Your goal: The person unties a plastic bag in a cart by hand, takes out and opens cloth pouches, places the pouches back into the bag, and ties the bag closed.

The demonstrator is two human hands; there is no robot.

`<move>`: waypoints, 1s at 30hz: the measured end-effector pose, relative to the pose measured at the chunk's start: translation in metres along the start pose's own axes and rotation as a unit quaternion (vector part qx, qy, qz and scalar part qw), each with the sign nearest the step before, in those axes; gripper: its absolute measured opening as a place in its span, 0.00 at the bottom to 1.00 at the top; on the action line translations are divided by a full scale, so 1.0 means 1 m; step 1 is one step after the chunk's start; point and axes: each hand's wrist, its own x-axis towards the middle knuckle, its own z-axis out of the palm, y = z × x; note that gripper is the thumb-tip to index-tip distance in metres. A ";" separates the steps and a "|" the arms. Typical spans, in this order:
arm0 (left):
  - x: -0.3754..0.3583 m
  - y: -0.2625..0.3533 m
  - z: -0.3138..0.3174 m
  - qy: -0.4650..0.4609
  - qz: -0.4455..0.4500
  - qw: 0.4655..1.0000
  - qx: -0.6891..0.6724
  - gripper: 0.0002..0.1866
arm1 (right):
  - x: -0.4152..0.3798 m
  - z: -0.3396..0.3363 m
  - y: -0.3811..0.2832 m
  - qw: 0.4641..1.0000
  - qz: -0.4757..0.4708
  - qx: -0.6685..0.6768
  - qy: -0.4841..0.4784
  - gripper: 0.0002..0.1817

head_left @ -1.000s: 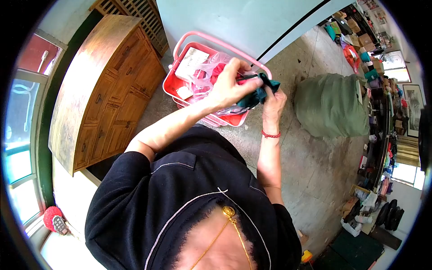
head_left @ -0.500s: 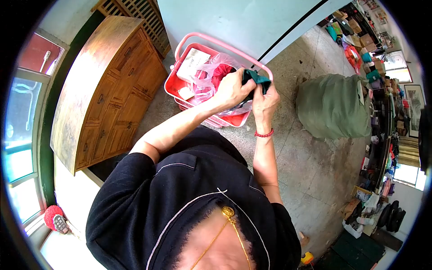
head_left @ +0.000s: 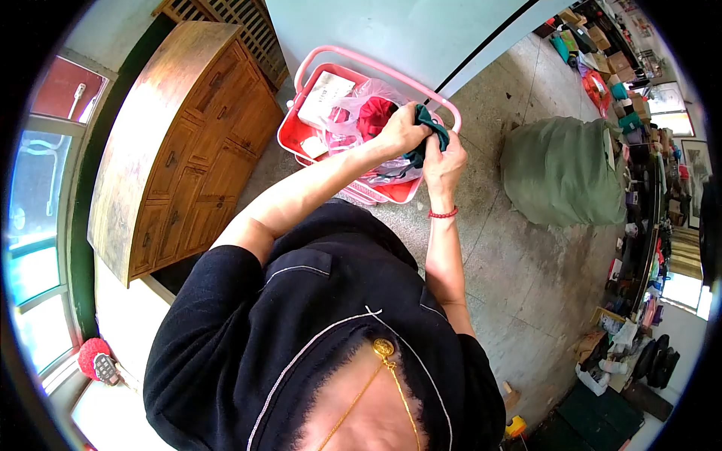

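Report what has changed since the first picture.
The right hand has come leftward, closer to the left hand; the dark green cloth has shifted slightly left too. Both hands still hold it. The pink basket, the plastic bag inside, and the large green bundle stay put.

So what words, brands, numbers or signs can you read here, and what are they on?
None can be read for certain.
White packet in the basket: faint marks, too blurred to read.
Remote: key markings too small to read.
Pendant: raised pattern, too small to tell if it holds letters.
Boxes: too small to read.
Green cloth: no lettering visible.
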 end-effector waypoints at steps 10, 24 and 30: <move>0.006 0.014 0.002 0.101 0.093 0.987 0.089 0.09 | 0.018 0.000 0.003 0.999 -0.014 -0.048 -0.008 0.09; -0.005 0.009 -0.011 0.042 0.110 0.993 -0.011 0.11 | 0.043 -0.010 0.019 1.000 0.010 0.004 -0.001 0.10; -0.003 0.048 -0.028 0.023 0.037 0.998 -0.041 0.27 | 0.036 -0.014 0.009 0.994 0.052 0.092 -0.010 0.07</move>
